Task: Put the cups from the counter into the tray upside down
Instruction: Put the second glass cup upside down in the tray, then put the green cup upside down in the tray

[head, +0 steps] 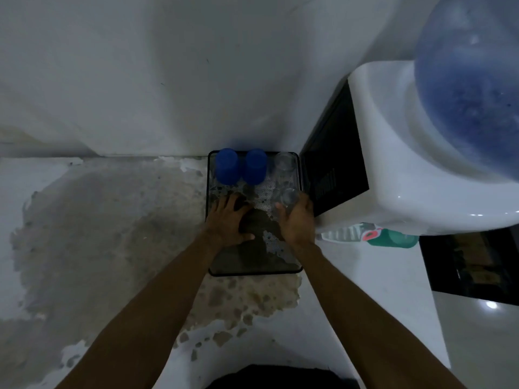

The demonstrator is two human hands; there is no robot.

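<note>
A black mesh tray (254,269) lies on the white counter against the wall. Two blue cups (227,165) (255,165) stand upside down along its far edge. A clear glass cup (286,162) stands in the tray's far right corner. My right hand (296,219) is shut on a second clear glass cup (289,197), holding it on the right side of the tray. My left hand (230,220) rests flat on the tray's left side with fingers spread and nothing in it.
A white water dispenser (393,164) with a blue bottle (471,85) stands close to the tray's right side. A green object (393,238) sits under its front. The counter (98,234) left of the tray is stained and worn.
</note>
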